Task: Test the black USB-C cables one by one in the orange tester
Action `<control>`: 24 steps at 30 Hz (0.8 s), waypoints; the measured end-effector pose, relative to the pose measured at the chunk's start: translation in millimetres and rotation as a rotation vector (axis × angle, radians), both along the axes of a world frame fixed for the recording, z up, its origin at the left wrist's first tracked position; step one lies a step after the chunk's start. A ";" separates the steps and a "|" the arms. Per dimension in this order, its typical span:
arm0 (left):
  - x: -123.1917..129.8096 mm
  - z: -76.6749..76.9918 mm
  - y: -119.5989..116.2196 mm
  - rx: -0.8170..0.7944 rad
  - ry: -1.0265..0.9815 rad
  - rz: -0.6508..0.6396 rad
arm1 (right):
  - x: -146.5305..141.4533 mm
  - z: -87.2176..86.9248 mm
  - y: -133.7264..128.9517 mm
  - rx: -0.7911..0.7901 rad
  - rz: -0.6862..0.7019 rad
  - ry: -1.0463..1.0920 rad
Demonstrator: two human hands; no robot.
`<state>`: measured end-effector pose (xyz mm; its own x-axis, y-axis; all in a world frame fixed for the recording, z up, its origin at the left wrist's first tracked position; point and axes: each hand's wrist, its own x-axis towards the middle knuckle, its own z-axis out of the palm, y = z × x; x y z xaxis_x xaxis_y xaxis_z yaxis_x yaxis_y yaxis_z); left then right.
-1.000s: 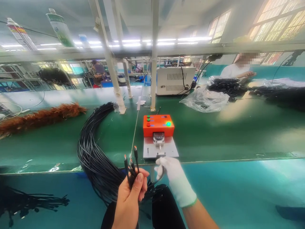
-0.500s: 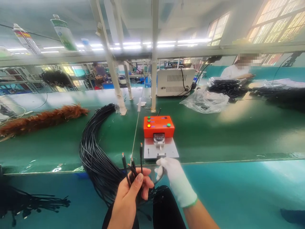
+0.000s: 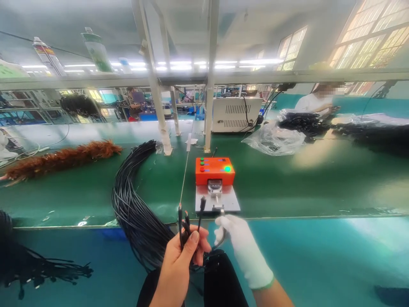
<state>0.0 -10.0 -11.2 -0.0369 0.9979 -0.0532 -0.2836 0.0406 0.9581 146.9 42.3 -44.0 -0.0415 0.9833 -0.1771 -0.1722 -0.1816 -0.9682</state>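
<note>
My bare left hand (image 3: 187, 253) is closed around several black cable ends (image 3: 202, 207), their connectors pointing up. In a white glove, my right hand (image 3: 234, 243) pinches one black cable at the front edge of a metal plate (image 3: 201, 200). That cable's tip is at a small clamp on the plate, partly hidden by the fingers. Behind the plate stands an orange box (image 3: 212, 170) with a bright green light on its right and a small round gauge (image 3: 214, 186) in front. A long black cable bundle (image 3: 128, 196) curves down from the table to my lap.
Reddish-brown strands (image 3: 64, 160) lie at the left, and dark cables (image 3: 41, 266) hang at lower left. Metal posts (image 3: 209, 85) rise behind the orange box, near a white case (image 3: 236, 114) and clear plastic bag (image 3: 275, 138). A person (image 3: 315, 102) sits at the back right.
On the orange box, the yellow light has turned red and the green one shines brightly. The view has shifted slightly. In my left hand, the raised cable ends are arranged differently.
</note>
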 end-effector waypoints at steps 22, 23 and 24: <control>6.0 0.0 0.3 -0.038 0.034 0.043 | -12.7 -16.7 30.3 -0.096 0.006 0.179; 6.1 0.0 0.6 -0.041 0.034 0.042 | -12.9 -17.0 29.8 -0.095 -0.002 0.183; 6.3 0.0 0.9 -0.042 0.035 0.044 | -13.0 -16.9 29.1 -0.092 -0.010 0.186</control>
